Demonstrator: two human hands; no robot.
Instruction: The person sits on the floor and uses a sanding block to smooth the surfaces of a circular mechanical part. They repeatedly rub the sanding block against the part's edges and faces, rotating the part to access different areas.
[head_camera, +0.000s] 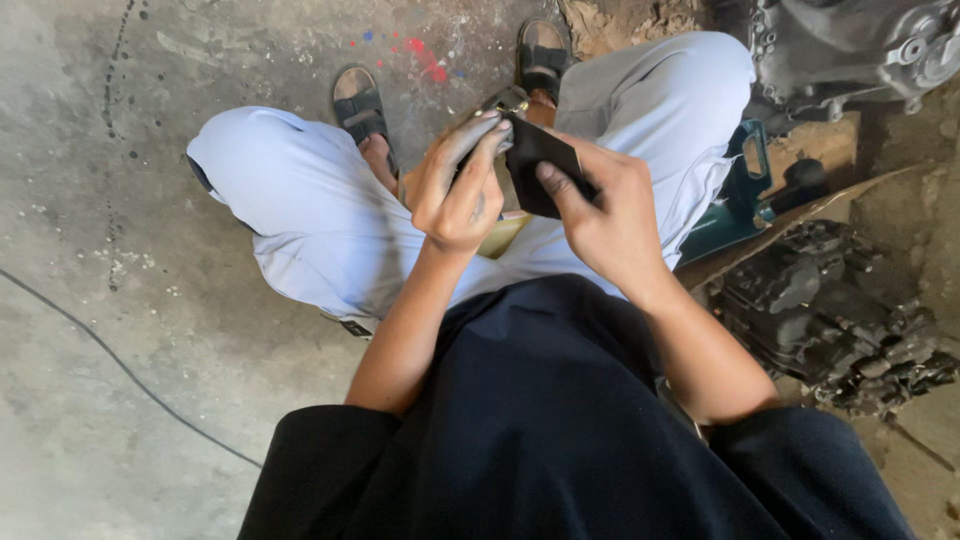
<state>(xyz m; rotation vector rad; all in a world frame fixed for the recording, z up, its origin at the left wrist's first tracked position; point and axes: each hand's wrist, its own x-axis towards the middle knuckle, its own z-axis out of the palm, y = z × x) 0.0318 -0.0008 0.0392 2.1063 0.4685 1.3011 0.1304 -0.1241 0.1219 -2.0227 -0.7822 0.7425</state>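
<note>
- Head view: the left hand (458, 190) is curled shut around a small grey metal part (503, 101), fingers wrapped over it so that only its far tip shows past the fingertips.
- The right hand (608, 215) pinches a dark, stiff sheet (540, 160), thumb on its near face, fingers hidden behind it.
- The sheet lies between the two hands, and its left edge touches the fingertips of the left hand and the part; its long axis runs from the part down toward the right palm. The two hands are equally close to the contact point.
- Below the hands: pale trousers (300, 210) on bent knees and black sandals (358, 100) on the concrete floor (130, 330).
- Right of the right hand: a teal tool (738, 205) and a black, greasy engine block (830, 310), well apart from both hands.
</note>
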